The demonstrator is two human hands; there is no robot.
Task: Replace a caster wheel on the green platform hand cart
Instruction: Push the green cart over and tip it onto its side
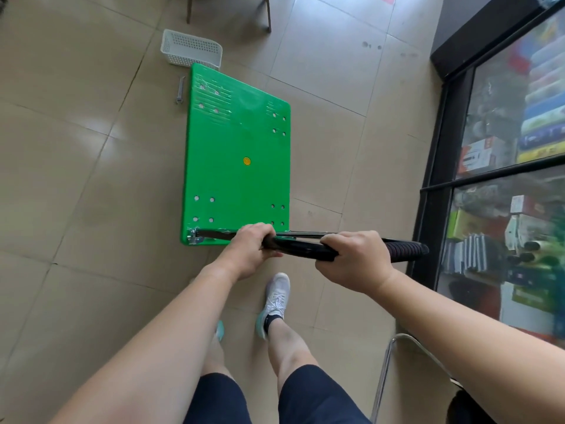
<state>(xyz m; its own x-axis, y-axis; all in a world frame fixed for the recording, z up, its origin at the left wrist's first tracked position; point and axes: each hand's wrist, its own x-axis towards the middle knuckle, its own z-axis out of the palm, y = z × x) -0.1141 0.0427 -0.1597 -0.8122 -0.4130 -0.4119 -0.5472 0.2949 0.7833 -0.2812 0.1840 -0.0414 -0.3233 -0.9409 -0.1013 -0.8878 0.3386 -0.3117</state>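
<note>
The tiled floor [76, 179] fills most of my view, with a glass-fronted display cabinet [440, 166] along my right side. The green cart platform [238, 185] lies flat on the tiles straight ahead of me, deck side up, with a cluster of four bolt holes near each corner. Its black handle [301, 246] crosses the near edge, and I grip it with both fists: my left hand [249, 254] is wrapped around it over the platform's near edge, and my right hand [354, 258] clenches it further right, beside the ribbed end. A white basket [191, 50] touches the far left corner. My white shoe [276, 298] stands below the handle. A wrench [181, 89] lies just left of the platform, and a yellow disc [247, 161] marks the deck's middle.
</note>
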